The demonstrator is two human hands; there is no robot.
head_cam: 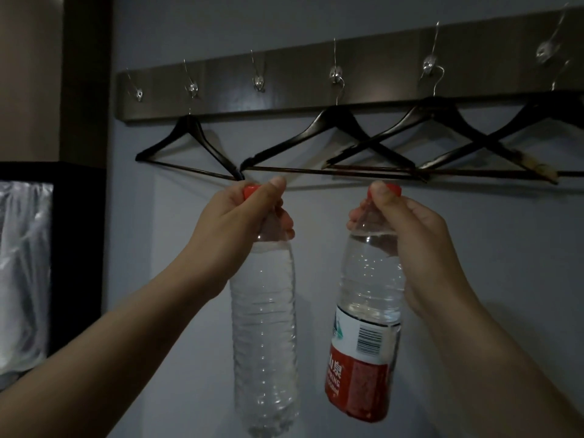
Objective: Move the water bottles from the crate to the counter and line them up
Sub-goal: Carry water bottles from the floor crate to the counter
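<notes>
Carrying step, I judge: both bottles hang in mid-air before the hangers point(335, 143), crate and surface out of view; next they need setting upright on the surface, side by side. Both arms reach up and forward; the left hand point(240, 213) has fingers clamped round the unlabelled bottle point(264, 327) at its neck; the right hand point(407, 222) likewise grips the red-labelled bottle point(366, 311).

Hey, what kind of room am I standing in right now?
Likely a hotel room or bedroom closet nook: a wall-mounted hook rail carries several dark coat hangers, and what looks like clear plastic wrap sits in a dark-framed recess at the left.
</notes>
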